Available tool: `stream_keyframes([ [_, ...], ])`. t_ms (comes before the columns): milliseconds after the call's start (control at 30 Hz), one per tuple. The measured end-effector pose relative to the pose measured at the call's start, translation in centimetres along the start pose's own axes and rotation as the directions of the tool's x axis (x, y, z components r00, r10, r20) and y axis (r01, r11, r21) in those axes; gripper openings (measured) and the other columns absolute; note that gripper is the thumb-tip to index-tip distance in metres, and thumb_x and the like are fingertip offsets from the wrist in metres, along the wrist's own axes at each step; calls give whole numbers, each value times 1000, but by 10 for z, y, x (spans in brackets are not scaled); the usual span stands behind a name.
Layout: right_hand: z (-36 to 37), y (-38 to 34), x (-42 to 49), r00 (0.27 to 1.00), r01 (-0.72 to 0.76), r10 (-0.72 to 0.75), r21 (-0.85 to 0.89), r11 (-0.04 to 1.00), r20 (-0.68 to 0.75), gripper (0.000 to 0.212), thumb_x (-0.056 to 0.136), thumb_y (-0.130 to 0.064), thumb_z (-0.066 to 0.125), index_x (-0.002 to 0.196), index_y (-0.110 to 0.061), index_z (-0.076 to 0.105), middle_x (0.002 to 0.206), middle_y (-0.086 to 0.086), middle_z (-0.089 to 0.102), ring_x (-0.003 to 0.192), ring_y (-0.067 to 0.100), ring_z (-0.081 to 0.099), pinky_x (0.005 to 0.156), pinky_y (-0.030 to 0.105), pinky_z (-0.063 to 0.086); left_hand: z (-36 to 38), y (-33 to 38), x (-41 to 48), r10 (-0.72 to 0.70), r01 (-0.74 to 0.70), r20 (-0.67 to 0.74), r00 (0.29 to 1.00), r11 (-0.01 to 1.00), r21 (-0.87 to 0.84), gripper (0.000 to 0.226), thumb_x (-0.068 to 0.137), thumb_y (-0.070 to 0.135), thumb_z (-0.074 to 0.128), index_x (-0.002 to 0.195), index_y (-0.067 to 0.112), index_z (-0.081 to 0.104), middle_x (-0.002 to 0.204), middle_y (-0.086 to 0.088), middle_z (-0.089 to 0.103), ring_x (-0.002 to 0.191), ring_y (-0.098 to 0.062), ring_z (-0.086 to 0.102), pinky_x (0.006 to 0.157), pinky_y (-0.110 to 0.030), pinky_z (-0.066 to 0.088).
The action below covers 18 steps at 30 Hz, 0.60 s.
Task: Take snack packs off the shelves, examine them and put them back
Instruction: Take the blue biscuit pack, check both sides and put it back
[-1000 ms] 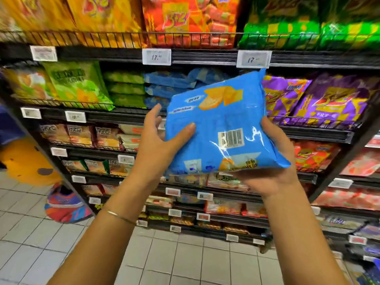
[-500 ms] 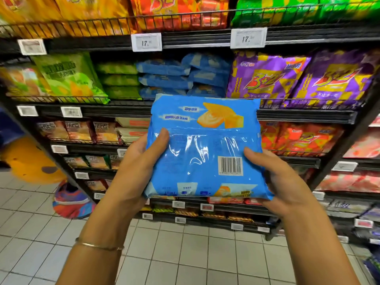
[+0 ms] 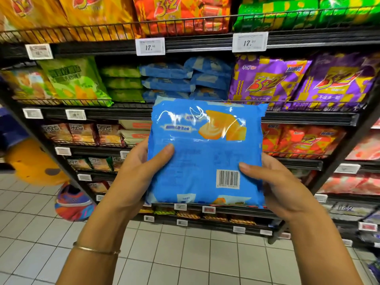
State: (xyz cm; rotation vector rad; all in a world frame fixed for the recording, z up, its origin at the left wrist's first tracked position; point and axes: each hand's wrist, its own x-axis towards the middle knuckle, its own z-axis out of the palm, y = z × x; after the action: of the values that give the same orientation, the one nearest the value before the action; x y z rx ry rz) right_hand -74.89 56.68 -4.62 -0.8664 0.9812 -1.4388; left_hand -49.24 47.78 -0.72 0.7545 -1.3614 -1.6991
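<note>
Blue snack pack [image 3: 205,153] is in mid-air in front of the racks, upright, back face to camera; barcode [image 3: 227,178] sits low right, digits too small to read; the pack is between both hands and looks clear of every shelf. On the left edge the left hand [image 3: 135,171] grips it, thumb laid across the face, fingers hidden behind; on the right edge the right hand [image 3: 275,188] grips it, thumb tip just beside the barcode, fingers behind too; both hands closed on the pack, neither free.

Change: a second ago the pack is raised and tilted, top corner up by a price tag on the rack above; half a second ago it is squared up and lower; now it is level, slightly nearer the camera, and both thumbs have slid further onto the face; left thumb from the edge to mid-left, right thumb from the edge to beside the barcode. Judgement for the task: pick-up done; examine step under way, back panel being read; put-back not yet started.

Likely home slot is the stack of matching blue packs [image 3: 185,79] on the shelf [image 3: 123,115] just above the held pack, between green packs [image 3: 121,83] and purple packs [image 3: 267,79]; stack looks unchanged from both earlier frames. There is a thin bracelet [image 3: 96,249] on the left wrist; tiled floor [image 3: 185,254] below; view slightly blurred.
</note>
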Motion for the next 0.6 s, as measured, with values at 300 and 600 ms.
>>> stream_keyframes([
  [300,-13,19,-3,940,284,-341,-529,800,-12,51,61,-3,81,105,-29,76,95,-15,77,89,4,72,85,28,58,-21,-12,-8,343,-399,210,916,842,363,45,70,1,88,109,16,72,129,0,73,123,-20,69,96,-30,59],
  [600,4,15,-2,889,412,-457,-459,787,16,45,75,-8,65,109,-35,74,112,4,75,105,27,72,89,41,61,-21,-14,-9,374,-399,141,917,838,371,49,72,-16,83,114,5,71,128,0,75,122,-19,69,96,-28,58],
])
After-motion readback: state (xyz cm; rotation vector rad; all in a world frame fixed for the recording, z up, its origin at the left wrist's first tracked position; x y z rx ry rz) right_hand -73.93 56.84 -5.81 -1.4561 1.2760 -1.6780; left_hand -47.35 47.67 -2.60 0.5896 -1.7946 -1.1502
